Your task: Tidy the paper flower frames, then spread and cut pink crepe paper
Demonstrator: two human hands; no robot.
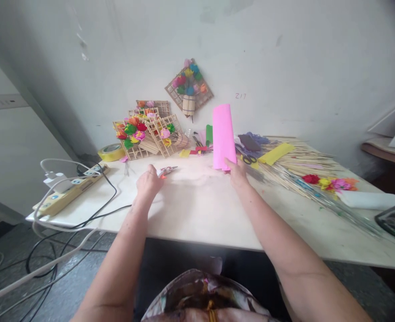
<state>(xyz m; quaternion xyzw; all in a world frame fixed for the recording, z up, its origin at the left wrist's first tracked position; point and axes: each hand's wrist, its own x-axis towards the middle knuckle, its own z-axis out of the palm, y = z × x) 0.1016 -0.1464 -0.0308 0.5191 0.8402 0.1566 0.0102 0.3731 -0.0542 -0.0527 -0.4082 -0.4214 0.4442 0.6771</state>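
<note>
My right hand grips the lower end of a folded sheet of bright pink crepe paper, held upright over the back half of the table. On the left, my left hand is closed around what looks like a glue gun, white with red marks. Its dark tip points right, and my fingers hide most of its body. A small orange scrap lies by those fingers. Black-handled scissors lie just right of the pink paper.
Bamboo lattice panels with paper flowers lean against the wall, where one more panel hangs. A power strip with cables and a tape roll sit left. Bamboo sticks, yellow paper and loose flowers lie right.
</note>
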